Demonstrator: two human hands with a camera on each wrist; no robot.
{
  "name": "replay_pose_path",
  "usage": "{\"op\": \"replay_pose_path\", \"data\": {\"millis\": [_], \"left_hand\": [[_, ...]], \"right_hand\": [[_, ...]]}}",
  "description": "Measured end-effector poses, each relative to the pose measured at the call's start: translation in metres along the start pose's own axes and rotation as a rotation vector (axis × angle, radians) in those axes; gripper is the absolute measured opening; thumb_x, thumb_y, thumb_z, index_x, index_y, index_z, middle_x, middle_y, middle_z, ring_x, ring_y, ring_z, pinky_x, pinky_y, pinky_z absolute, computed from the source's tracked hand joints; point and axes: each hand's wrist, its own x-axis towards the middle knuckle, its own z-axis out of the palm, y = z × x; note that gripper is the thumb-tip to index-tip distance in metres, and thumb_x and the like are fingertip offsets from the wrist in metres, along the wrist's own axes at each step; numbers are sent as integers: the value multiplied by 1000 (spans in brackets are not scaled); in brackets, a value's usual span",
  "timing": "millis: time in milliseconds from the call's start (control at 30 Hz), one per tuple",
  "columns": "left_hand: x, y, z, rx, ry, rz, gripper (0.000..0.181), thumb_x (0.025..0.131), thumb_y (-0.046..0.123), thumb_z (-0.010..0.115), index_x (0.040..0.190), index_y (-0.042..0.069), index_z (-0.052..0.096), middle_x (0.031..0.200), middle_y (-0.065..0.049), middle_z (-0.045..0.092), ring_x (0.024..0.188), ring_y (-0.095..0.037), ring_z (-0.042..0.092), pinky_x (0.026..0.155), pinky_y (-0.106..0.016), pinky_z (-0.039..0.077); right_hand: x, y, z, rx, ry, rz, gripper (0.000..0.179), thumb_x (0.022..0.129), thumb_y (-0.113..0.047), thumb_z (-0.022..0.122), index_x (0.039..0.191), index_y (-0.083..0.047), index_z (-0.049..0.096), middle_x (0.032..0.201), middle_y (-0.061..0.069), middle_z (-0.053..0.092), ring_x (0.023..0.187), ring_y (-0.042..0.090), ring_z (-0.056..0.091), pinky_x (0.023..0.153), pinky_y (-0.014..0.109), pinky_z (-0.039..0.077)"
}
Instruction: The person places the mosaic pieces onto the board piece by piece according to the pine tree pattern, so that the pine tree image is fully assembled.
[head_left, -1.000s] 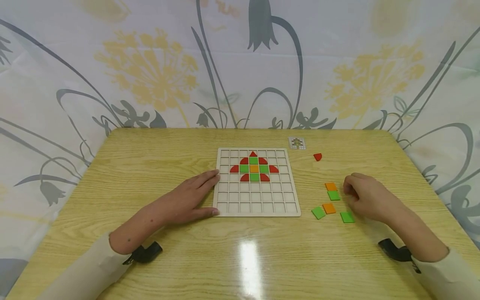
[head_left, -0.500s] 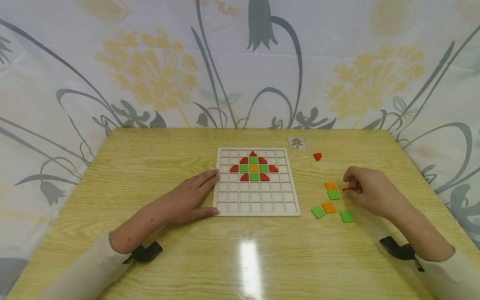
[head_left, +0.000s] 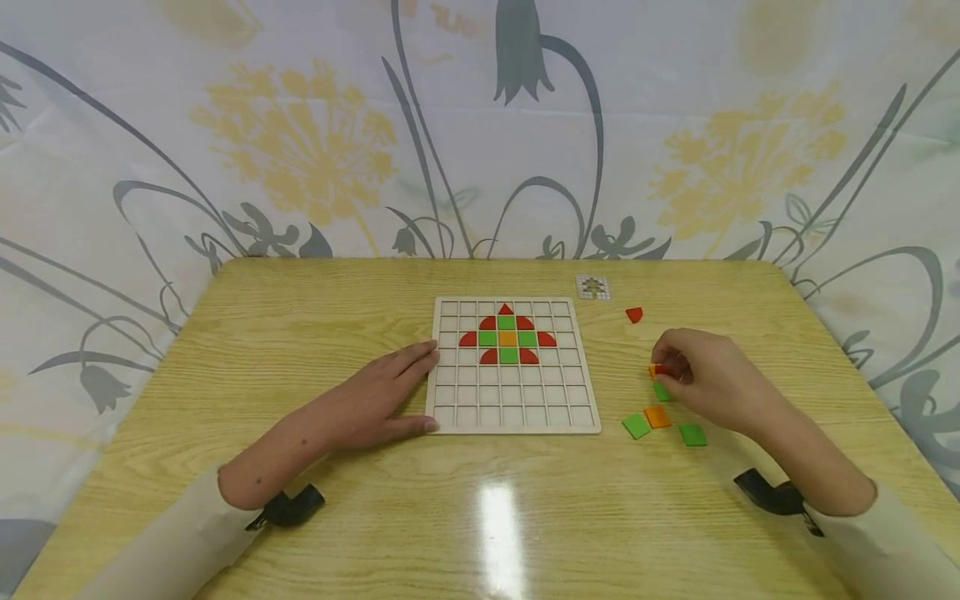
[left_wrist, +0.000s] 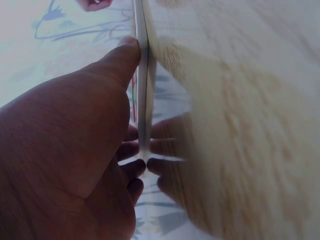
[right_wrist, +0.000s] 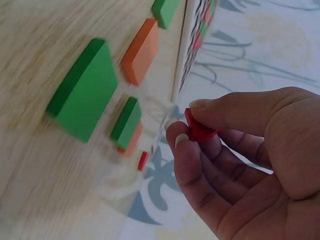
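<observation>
In the head view a white grid board [head_left: 551,392] lies on the table, with red, green and orange tiles set in its upper cells. My left hand [head_left: 375,396] rests at the board's left edge, fingers and thumb stretched out and touching it. To the right of the board, my right hand [head_left: 708,379] pinches a small red tile [right_wrist: 200,129] between thumb and fingers, raised off the table. Its full shape is partly hidden by the fingers. Below that hand lie an orange tile [head_left: 652,371] and a green tile [head_left: 661,392], both partly covered in the head view.
A loose red rounded tile [head_left: 634,315] lies farther back, near a small printed pattern card [head_left: 593,287]. Closer to me are an orange tile [head_left: 657,417] and two green tiles, one left [head_left: 636,426] and one right [head_left: 693,435]. Flowered cloth [head_left: 480,167] hangs behind the table.
My right hand has lifted the red tile from the table and carried it left, over the orange and green tiles. The left hand and the board have stayed in place.
</observation>
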Motion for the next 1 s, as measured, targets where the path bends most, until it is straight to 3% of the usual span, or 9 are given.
{"op": "replay_pose_path", "data": {"millis": [433, 667, 1000], "left_hand": [[0, 0, 0, -4, -10, -14, 92, 103, 55, 66, 167, 1, 28, 175, -16, 23, 160, -37, 26, 125, -57, 31], [0, 0, 1, -11, -8, -18, 92, 102, 53, 68, 167, 1, 28, 175, -17, 23, 159, -38, 27, 125, -57, 31], [0, 0, 1, 2, 4, -5, 92, 102, 53, 68, 167, 0, 29, 174, -17, 24, 159, -38, 28, 125, -57, 31]], "right_hand": [[22, -23, 16, 55, 5, -93, 17, 93, -2, 80, 93, -15, 70, 86, -9, 66, 80, 11, 59, 71, 34, 54], [35, -35, 23, 102, -47, -69, 13, 95, -4, 79, 95, -14, 71, 86, -9, 66, 78, 12, 57, 68, 31, 49], [50, -47, 39, 199, -80, -48, 11, 96, 0, 74, 97, -10, 71, 88, -3, 70, 79, 13, 62, 71, 29, 54]]}}
